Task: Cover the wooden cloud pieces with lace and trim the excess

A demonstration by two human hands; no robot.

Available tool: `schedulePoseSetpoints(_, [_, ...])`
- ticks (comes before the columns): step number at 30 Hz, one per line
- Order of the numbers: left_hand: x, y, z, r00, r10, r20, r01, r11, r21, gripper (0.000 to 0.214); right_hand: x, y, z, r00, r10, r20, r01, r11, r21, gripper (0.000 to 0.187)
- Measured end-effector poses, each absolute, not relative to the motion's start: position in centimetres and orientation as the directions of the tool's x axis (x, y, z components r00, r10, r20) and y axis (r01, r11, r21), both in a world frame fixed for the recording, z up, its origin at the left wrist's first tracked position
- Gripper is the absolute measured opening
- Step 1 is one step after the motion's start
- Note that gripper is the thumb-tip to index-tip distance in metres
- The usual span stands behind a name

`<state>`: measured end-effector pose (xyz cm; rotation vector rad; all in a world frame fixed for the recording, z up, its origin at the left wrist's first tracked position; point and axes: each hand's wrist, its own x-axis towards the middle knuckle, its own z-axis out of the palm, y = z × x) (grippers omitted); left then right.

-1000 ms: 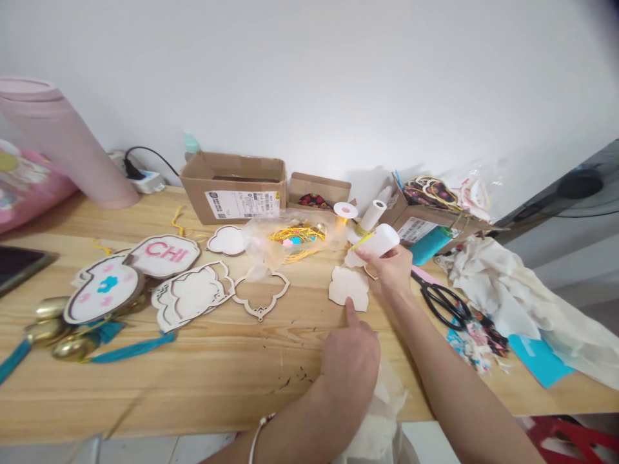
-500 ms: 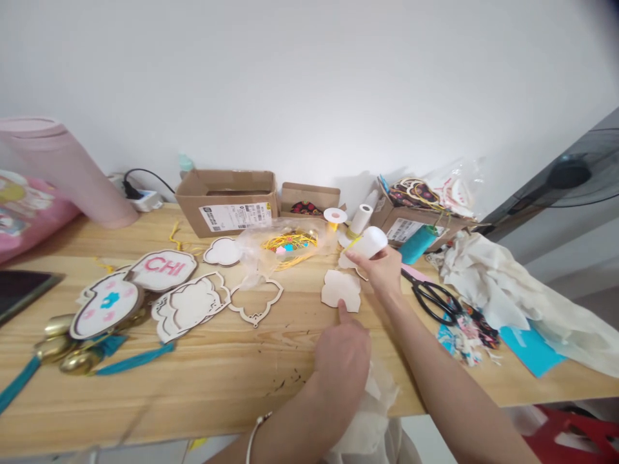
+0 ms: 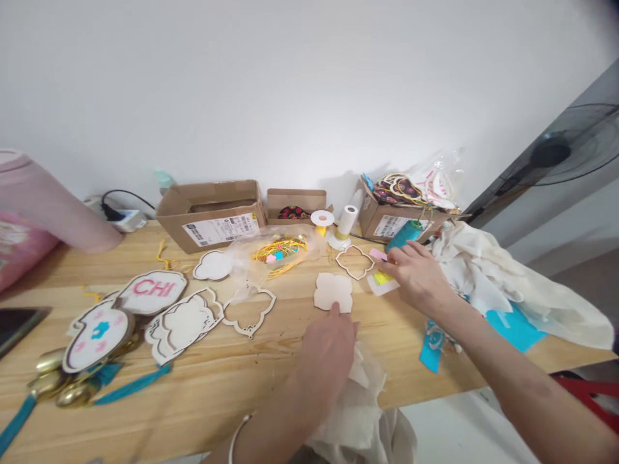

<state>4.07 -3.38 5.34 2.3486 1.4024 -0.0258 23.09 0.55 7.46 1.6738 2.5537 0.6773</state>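
A plain wooden cutout with lobed edges (image 3: 333, 291) lies on the pine table (image 3: 232, 393). My left hand (image 3: 329, 357) rests at its lower edge, fingertips touching it, with crumpled white tissue (image 3: 351, 412) below the wrist. My right hand (image 3: 416, 277) hovers further right, holding nothing I can make out. Its fingertips are close to a pink strip (image 3: 378, 254) and a white piece with a yellow patch (image 3: 382, 282). An openwork wooden frame (image 3: 354, 247) lies just left of those fingers.
Wooden ornaments, one lettered "CHI" (image 3: 152, 292), gold bells and teal tassels lie at left. A plastic bag of yellow cord (image 3: 279, 252), cardboard boxes (image 3: 210, 216), a white paper roll (image 3: 347, 219) and a spool (image 3: 322, 219) stand behind. White cloth (image 3: 503, 283) heaps at right.
The white roll is no longer in my right hand, which has moved right. The view has swung, and the scissors no longer show. The openwork frame now lies uncovered.
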Motion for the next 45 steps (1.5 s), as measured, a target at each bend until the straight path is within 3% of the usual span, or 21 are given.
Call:
schedulePoseSetpoints(2, [3.4, -2.9, 5.0, 0.479, 0.864, -0.153, 0.818, -0.376, 0.434, 0.032, 23.0, 0.6, 7.9, -0.473, 0.873, 0.12, 0.782, 0.354, 0.513, 0.022])
schedulePoseSetpoints(4, [2.8, -2.4, 4.8, 0.448, 0.886, -0.124, 0.771, -0.312, 0.555, 0.034, 22.7, 0.9, 7.9, -0.497, 0.866, 0.065, 0.734, 0.378, 0.564, 0.022])
schedulePoseSetpoints(9, [1.6, -1.1, 4.9, 0.376, 0.919, -0.117, 0.617, -0.154, 0.772, 0.038, 22.4, 1.7, 6.1, -0.547, 0.837, 0.03, 0.703, 0.439, 0.559, 0.022])
schedulePoseSetpoints(15, [0.8, -0.1, 4.7, 0.337, 0.915, -0.222, 0.483, 0.034, 0.875, 0.046, 22.2, 1.5, 6.1, -0.578, 0.816, 0.017, 0.701, 0.485, 0.524, 0.028])
schedulePoseSetpoints(17, [0.7, -0.1, 4.6, 0.337, 0.909, -0.246, 0.451, 0.073, 0.889, 0.047, 21.9, 1.1, 7.1, -0.577, 0.816, 0.023, 0.732, 0.505, 0.458, 0.027])
schedulePoseSetpoints(19, [0.7, 0.0, 4.7, 0.338, 0.909, -0.242, 0.408, 0.09, 0.909, 0.048, 21.5, 0.2, 8.1, -0.584, 0.81, 0.044, 0.788, 0.554, 0.267, 0.024])
schedulePoseSetpoints(22, [0.6, -0.1, 4.5, 0.333, 0.907, -0.259, 0.313, 0.153, 0.937, 0.048, 20.1, -1.8, 8.8, -0.56, 0.823, 0.095, 0.785, 0.564, -0.258, 0.034])
schedulePoseSetpoints(25, [0.4, -0.2, 3.9, 0.281, 0.906, -0.315, 0.227, 0.256, 0.94, 0.048, 17.9, -3.8, 7.3, -0.412, 0.911, 0.02, 0.61, 0.292, -0.736, 0.063])
schedulePoseSetpoints(28, [0.0, -0.7, 3.2, 0.228, 0.894, -0.387, 0.128, 0.366, 0.922, 0.047, 15.8, -4.8, 4.4, -0.187, 0.981, -0.046, 0.442, 0.043, -0.896, 0.045])
schedulePoseSetpoints(34, [-0.8, -1.8, 2.7, 0.204, 0.855, -0.477, -0.001, 0.487, 0.873, 0.043, 15.1, -5.5, 0.9, -0.163, 0.975, 0.153, 0.406, 0.208, -0.89, 0.009])
schedulePoseSetpoints(37, [-1.0, -1.3, 2.5, 0.272, 0.866, -0.419, 0.029, 0.428, 0.903, 0.039, 16.1, -5.2, 1.1, -0.117, 0.991, 0.063, 0.462, 0.11, -0.88, 0.023])
schedulePoseSetpoints(41, [-0.7, 0.2, 2.4, 0.478, 0.815, -0.328, 0.223, 0.249, 0.943, 0.029, 17.1, -3.9, 1.5, -0.051, 0.999, 0.02, 0.612, 0.047, -0.789, 0.027])
schedulePoseSetpoints(45, [0.1, 1.4, 3.0, 0.414, 0.899, -0.143, 0.503, -0.095, 0.859, 0.016, 17.2, -3.2, 1.3, 0.11, 0.99, 0.086, 0.751, -0.026, -0.66, 0.024])
